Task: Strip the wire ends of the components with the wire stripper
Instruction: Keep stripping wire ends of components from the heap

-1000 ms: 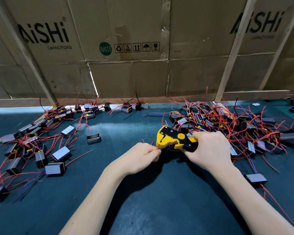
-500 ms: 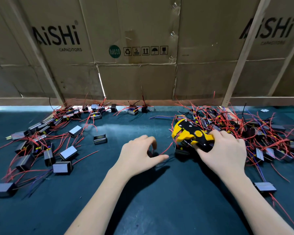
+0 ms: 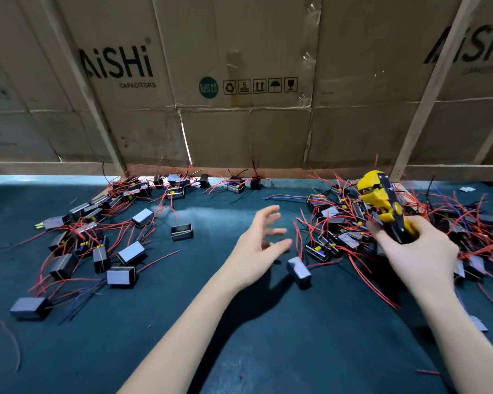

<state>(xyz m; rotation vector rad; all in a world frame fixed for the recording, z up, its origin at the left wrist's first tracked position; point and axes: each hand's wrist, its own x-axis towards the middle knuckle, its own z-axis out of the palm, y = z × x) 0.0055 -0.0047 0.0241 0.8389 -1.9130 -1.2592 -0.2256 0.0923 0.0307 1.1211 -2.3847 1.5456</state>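
My right hand [image 3: 416,251] grips the handles of the yellow and black wire stripper [image 3: 382,200], whose head points up and away over the right pile of components [image 3: 339,223]. These are small black and grey blocks with red wires. My left hand [image 3: 261,240] hovers above the mat with its fingers spread, holding nothing, just left of that pile. One grey component [image 3: 299,271] lies on its own below the left hand's fingers.
A second heap of wired components [image 3: 97,237] spreads over the left of the dark green mat [image 3: 268,351]. Cardboard sheets [image 3: 239,81] on wooden battens form a wall along the mat's far edge.
My left hand let go of the red wire end it pinched at the stripper's jaws and opened. My right hand lifted the stripper and swung it to the right over the pile.
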